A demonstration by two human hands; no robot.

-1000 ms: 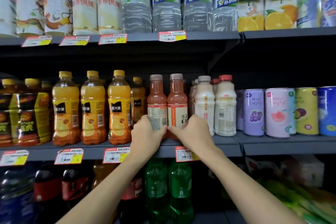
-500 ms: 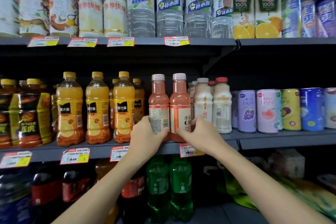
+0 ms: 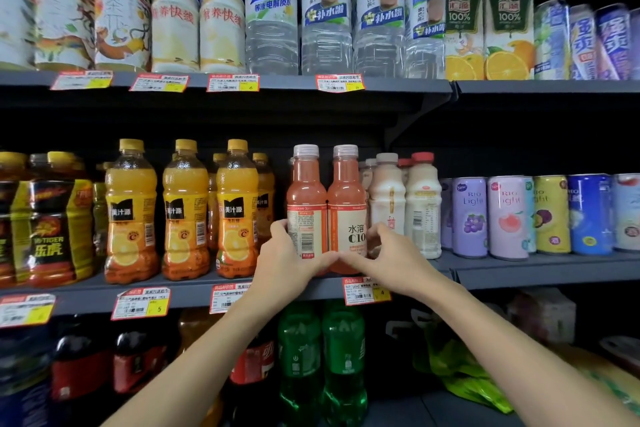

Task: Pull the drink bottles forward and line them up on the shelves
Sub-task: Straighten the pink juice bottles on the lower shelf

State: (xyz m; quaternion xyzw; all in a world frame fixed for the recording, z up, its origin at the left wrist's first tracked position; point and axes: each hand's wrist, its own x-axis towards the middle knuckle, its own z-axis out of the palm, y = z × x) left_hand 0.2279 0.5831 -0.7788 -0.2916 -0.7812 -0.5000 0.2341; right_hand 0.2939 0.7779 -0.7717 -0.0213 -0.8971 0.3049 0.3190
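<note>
Nudged forward since before, the smooth left pink bottle (image 3: 306, 198) and right pink bottle (image 3: 346, 198) are standing touching at the shelf (image 3: 194, 291) lip; my left hand (image 3: 287, 260) and right hand (image 3: 391, 256) are gripping them respectively.

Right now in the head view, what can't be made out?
- Head view: lower parts of the left pink bottle and right pink bottle, covered by the left hand and right hand.
- Head view: how many stand behind the orange juice bottles, hidden by them.
- Head view: price tags, print too small.
- Head view: top-right cans, blurred, the last cut off by the edge.
</note>
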